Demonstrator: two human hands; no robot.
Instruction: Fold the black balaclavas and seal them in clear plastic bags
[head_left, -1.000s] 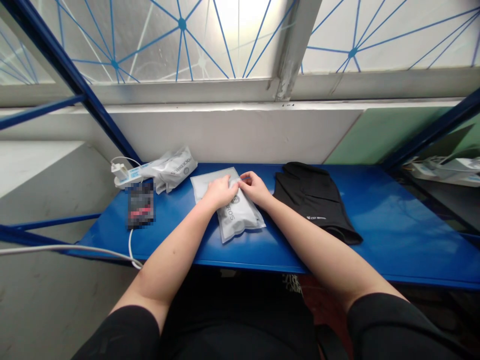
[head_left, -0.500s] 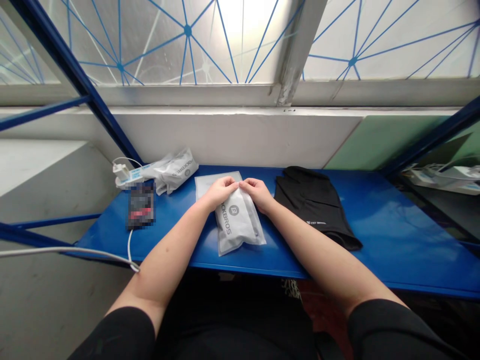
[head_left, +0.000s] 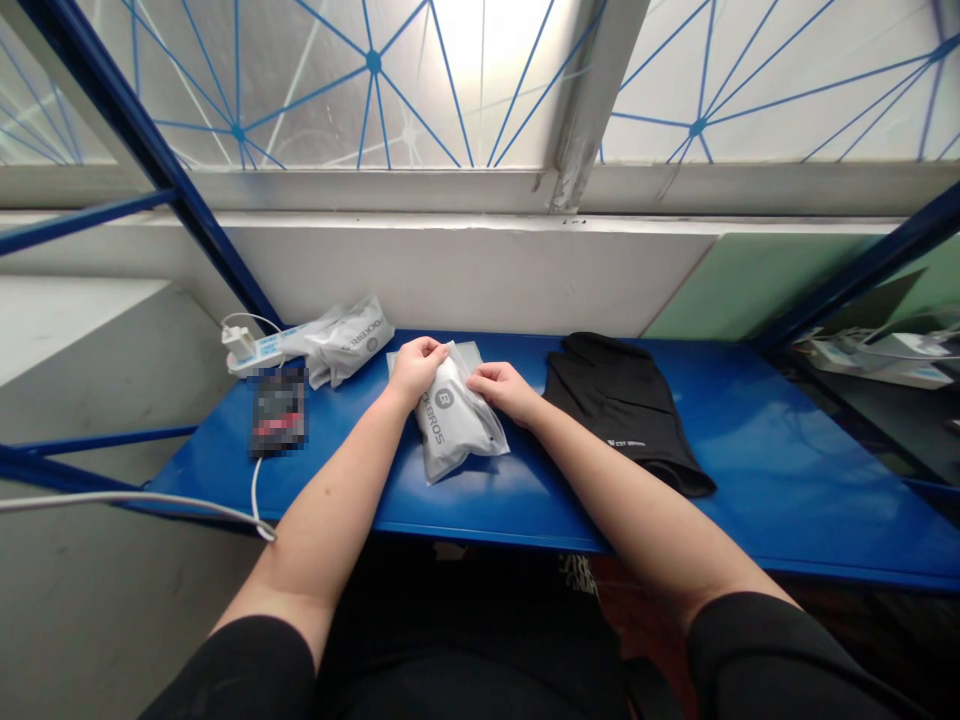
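Note:
A frosted plastic bag (head_left: 454,425) printed ROCKBROS, plump with something inside, is tilted over the blue table between my hands. My left hand (head_left: 417,374) is closed on its far left corner, thumb on top. Its right edge is pinched between the thumb and fingers of my right hand (head_left: 505,388). Behind it lies another flat frosted bag (head_left: 471,353), mostly covered. To the right of my right hand rests a black folded fabric item (head_left: 626,405) with small white lettering. What the held bag contains cannot be made out.
On the blue table (head_left: 757,460), another ROCKBROS bag (head_left: 349,340) lies at the back left, against a white power strip (head_left: 259,353) with a plug. A blurred-out device (head_left: 279,412) with a white cable (head_left: 150,497) is in front. Blue metal bars (head_left: 142,150) flank the table.
The bag has shifted left and its near end has risen off the table. My left hand moved left and away; my right hand slid down the bag's right edge, so the hands are farther apart.

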